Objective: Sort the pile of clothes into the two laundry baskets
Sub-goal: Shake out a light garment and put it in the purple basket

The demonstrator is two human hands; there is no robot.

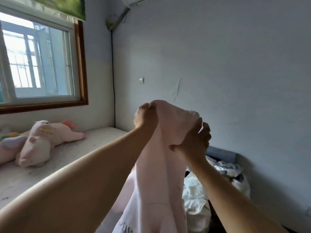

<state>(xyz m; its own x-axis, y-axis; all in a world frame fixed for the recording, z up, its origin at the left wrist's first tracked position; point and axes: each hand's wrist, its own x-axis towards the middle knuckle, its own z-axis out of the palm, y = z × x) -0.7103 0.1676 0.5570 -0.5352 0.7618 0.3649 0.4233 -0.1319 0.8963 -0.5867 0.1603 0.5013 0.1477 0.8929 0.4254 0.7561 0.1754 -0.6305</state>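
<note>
You are holding a pale pink garment (pixel 156 174) up at arm's length in front of a bare wall. Your left hand (pixel 145 116) is clenched on its top edge; your right hand (pixel 193 140) grasps a bunched fold just beside and slightly lower. The cloth hangs down between your forearms, with dark lettering near the bottom edge of the view. To your right, low down, lies the pile of clothes (pixel 210 185), white and patterned pieces heaped together, touching a grey-blue cushion or headboard edge (pixel 222 154). To your left, a pink plush toy (pixel 45 140) rests on a pale mattress (pixel 94 145) under a window (pixel 38 59).

No laundry basket is in view, so the main risk is a wrong drop, made blind. The hanging hem could also drag over the pile and snag or pull other pieces along. With both hands so close together, the garment stays bunched, which could lead you to misjudge its kind.
</note>
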